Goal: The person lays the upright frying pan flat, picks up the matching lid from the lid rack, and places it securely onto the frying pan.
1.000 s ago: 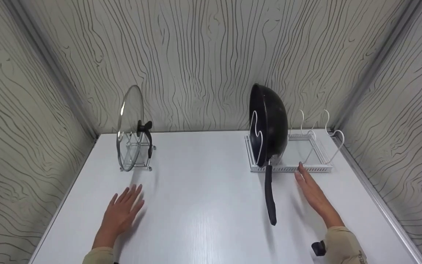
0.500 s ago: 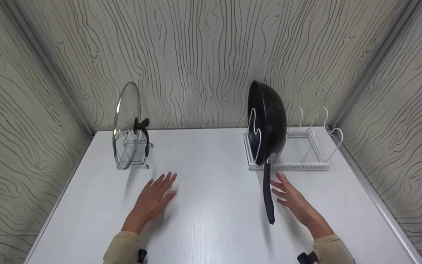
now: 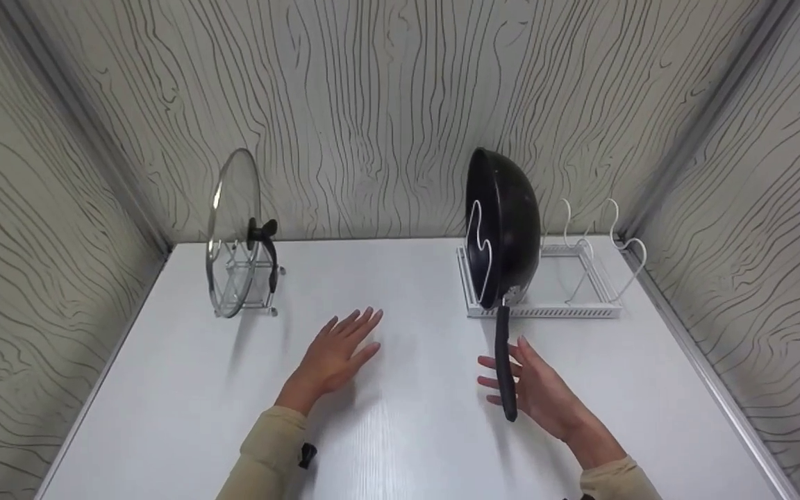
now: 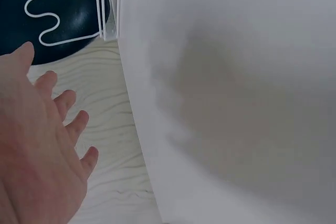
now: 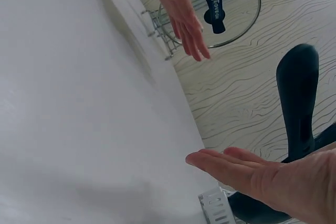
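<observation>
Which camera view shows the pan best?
The head view: the pan shows nearly whole, handle included. The left wrist view cuts it off, showing only part of its inside; the right wrist view shows mainly the handle.

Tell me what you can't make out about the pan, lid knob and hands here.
Head view: part of the right hand, hidden behind the black handle; contact is unclear.
Left wrist view: part of the pan, cut off by the left edge.
Right wrist view: lettering on the lid knob, too small and blurred.
</observation>
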### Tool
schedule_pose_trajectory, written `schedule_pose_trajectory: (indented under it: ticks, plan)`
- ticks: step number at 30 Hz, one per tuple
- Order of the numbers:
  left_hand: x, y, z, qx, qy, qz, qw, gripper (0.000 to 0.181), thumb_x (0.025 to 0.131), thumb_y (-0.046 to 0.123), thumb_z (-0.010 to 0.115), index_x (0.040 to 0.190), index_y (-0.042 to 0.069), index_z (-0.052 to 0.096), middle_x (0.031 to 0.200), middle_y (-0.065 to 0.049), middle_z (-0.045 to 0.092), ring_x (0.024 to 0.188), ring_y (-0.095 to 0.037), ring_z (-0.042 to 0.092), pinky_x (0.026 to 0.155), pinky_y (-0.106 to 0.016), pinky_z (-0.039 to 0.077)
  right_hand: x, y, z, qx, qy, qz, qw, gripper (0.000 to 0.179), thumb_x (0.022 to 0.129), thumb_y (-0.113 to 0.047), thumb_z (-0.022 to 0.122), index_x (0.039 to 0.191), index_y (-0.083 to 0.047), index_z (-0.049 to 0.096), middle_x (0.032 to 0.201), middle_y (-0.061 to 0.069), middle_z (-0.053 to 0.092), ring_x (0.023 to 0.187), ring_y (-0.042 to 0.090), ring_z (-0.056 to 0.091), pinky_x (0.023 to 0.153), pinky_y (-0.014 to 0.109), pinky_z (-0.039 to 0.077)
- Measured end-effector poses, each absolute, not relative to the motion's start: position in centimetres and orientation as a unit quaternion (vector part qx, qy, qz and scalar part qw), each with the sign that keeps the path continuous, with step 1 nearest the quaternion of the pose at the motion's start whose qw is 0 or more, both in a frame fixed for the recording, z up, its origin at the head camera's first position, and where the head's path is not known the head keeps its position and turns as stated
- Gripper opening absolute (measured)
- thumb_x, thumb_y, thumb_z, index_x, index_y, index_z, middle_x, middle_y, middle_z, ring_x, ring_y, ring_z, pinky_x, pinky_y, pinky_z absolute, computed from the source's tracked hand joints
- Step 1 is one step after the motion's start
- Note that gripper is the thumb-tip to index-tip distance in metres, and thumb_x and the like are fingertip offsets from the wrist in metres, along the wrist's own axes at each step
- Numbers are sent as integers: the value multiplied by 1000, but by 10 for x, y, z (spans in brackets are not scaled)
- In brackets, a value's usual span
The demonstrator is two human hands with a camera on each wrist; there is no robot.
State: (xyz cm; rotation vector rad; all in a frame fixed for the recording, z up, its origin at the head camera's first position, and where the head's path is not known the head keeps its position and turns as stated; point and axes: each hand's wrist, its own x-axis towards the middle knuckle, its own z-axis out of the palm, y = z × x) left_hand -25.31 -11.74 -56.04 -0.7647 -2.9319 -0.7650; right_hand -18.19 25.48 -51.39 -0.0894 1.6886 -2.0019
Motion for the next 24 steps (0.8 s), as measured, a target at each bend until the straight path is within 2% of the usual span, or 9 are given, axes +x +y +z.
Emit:
schedule_pose_trajectory:
  ticks: [7,9,11,16,21,24]
  plan:
    - [-252,-84,-555,-269,-928,-257,-3,62,108,58,35,163,29,31,168,2,34,156,-25,31,128,-55,20,-179,250,-510,-29,587,-765,263,81,108,-61,20,162,-5,-6,164,31,28,144,43,47,116,57,41]
    - [-249,-74,-555,-278,-924,-262,-7,62,108,58,34,163,30,30,168,2,34,156,-25,33,127,-55,21,-178,250,-509,-25,585,-768,260,81,108,-61,20,162,-5,-5,164,31,29,143,43,48,116,57,41]
    - [-244,-66,-553,-284,-922,-262,-12,61,108,58,33,163,33,29,167,4,35,155,-25,35,127,-54,23,-178,250,-507,-17,588,-767,256,82,108,-62,20,162,-5,-3,163,30,30,145,45,45,116,58,41]
    - [-230,-47,-547,-295,-920,-256,-24,59,107,61,30,162,38,32,160,5,47,147,-24,47,123,-55,32,-184,250,-504,-11,601,-764,234,84,107,-64,19,163,-4,0,165,34,20,152,50,29,119,60,35]
    - [-217,-28,-543,-300,-899,-310,-80,61,107,64,25,155,33,48,152,7,56,142,-21,53,119,-54,38,-203,253,-498,-6,607,-766,212,86,106,-66,17,164,-3,5,165,34,18,148,46,38,115,55,40]
    - [-211,-14,-545,-304,-869,-369,-128,61,109,61,25,151,28,53,147,7,61,138,-17,56,117,-48,42,-216,253,-495,4,603,-770,206,87,106,-67,19,164,-3,8,164,34,20,143,42,45,111,52,44]
